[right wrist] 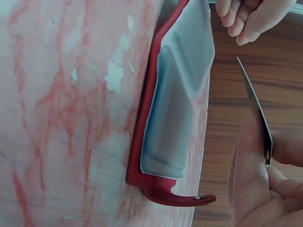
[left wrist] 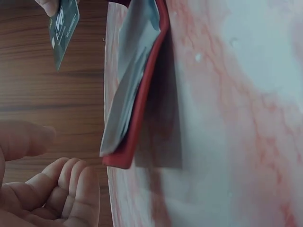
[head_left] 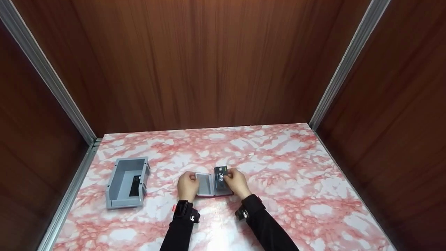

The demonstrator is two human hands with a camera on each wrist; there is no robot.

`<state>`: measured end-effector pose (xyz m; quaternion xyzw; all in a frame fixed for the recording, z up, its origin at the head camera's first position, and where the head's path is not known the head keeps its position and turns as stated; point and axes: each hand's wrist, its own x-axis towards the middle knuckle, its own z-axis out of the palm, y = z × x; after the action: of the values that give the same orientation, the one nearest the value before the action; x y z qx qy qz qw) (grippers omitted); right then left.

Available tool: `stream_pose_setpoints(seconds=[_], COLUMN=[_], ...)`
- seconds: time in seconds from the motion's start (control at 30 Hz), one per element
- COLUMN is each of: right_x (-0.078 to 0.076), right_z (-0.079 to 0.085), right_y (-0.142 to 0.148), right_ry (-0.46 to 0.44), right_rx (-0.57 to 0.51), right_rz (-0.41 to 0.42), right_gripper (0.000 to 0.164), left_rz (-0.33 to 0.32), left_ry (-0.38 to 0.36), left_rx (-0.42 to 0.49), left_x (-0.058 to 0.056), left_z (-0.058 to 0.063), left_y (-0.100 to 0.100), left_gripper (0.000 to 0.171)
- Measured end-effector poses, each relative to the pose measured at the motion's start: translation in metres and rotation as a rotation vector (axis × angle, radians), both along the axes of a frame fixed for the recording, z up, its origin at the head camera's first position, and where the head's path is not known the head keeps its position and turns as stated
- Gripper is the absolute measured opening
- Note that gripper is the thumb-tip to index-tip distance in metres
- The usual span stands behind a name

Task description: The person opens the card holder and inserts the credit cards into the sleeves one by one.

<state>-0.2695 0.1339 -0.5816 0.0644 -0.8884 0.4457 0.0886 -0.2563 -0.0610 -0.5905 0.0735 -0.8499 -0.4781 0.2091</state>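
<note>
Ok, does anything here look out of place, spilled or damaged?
Nothing stands out. The red card holder with translucent plastic sleeves lies open on the pink-and-white table, the right hand pinches a dark rectangular VIP card, and the grey plastic bin sits to the left. No spill or damage shows.

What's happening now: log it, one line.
right hand: pinches VIP card | left hand: empty, beside wallet | wallet: open on table
</note>
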Motion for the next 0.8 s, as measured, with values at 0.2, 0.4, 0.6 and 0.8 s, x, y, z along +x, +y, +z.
stream_pose_setpoints(seconds=[0.2,0.4,0.6,0.8], right_x=[0.001,0.003,0.004,0.003], right_z=[-0.005,-0.008,-0.01,-0.013], right_y=[-0.006,-0.012,-0.017,-0.021], right_ry=[0.032,0.058,0.078,0.061], right_rx=[0.057,0.088,0.116,0.123], right_rz=[-0.009,-0.013,-0.01,-0.016], right_gripper=[0.017,0.018,0.014,0.012], left_rz=[0.009,-0.01,-0.03,-0.042], left_ry=[-0.06,-0.09,-0.119,-0.171], left_rx=[-0.025,-0.053,-0.046,-0.033], left_x=[0.001,0.001,0.0,0.0], left_z=[-0.005,-0.012,-0.015,-0.017], left_y=[-0.004,-0.006,-0.007,-0.006], left_gripper=[0.022,0.026,0.02,0.022])
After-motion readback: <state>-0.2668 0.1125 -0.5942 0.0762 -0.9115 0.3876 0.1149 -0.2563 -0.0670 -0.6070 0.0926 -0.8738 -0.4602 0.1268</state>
